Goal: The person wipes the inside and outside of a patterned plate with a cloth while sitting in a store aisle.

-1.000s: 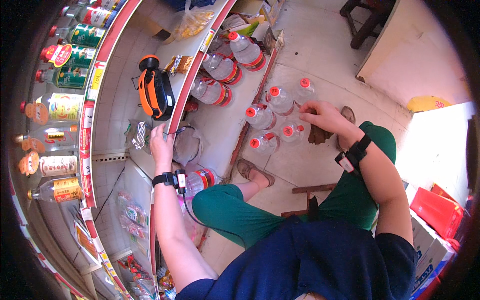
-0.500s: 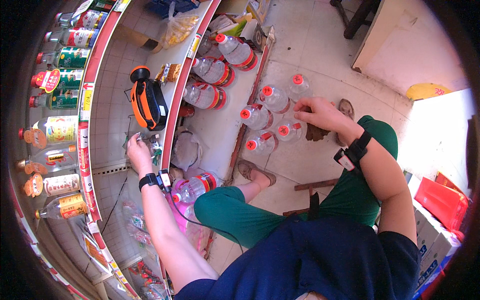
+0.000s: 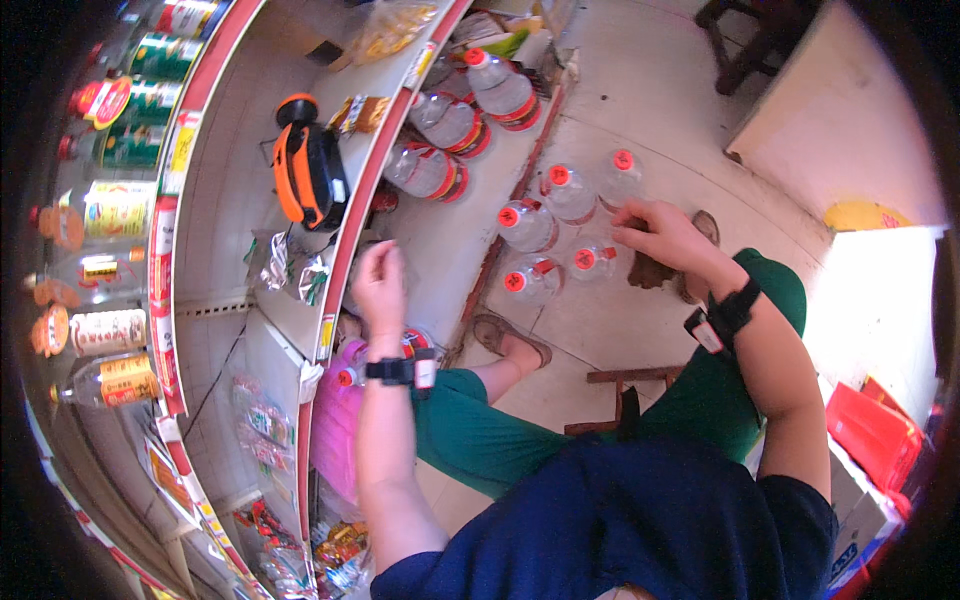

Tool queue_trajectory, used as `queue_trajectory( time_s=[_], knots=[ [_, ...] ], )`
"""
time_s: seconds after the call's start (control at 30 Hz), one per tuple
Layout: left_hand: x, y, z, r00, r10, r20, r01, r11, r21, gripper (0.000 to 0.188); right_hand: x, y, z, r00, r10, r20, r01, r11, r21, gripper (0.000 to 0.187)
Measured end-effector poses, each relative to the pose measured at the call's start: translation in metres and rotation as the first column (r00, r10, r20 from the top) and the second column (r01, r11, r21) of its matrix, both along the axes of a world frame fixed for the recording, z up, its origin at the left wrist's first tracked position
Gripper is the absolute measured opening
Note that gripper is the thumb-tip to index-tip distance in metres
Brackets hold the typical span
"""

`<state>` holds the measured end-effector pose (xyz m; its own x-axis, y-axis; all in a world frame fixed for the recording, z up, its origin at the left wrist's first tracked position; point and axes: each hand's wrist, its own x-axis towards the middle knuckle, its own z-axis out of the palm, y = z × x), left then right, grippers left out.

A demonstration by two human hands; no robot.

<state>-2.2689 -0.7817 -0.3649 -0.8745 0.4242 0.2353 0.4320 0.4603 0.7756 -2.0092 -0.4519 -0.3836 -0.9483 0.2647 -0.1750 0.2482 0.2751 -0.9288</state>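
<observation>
Toward one o'clock, five red-capped bottles (image 3: 572,199) stand on the floor (image 3: 665,120); at two, your right hand (image 3: 660,236) hangs loosely curved beside them. Your left hand (image 3: 380,288), at nine, is curled; you cannot tell whether either grips anything.

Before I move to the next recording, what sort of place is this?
Probably a small shop: labelled bottles line a shelf, yellow price-style tags run along red-trimmed shelf edges, and clear red-capped bottles stand grouped on the tiled floor.
</observation>
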Motion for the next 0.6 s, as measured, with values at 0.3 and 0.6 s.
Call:
queue_trajectory(
  time_s=[0.3,0.6],
  knots=[
    [-0.047,-0.03,-0.198,0.455,0.116,0.883,-0.72,0.631,0.288,0.023,-0.012,-0.011,-0.025,0.988,-0.047,0.15,0.054,0.998,-0.042,0.025],
    [-0.135,-0.116,-0.306,0.165,0.336,0.927,-0.91,0.414,0.012,0.059,-0.065,-0.02,-0.002,0.96,0.007,0.281,-0.006,1.0,-0.004,0.019]
  ],
)
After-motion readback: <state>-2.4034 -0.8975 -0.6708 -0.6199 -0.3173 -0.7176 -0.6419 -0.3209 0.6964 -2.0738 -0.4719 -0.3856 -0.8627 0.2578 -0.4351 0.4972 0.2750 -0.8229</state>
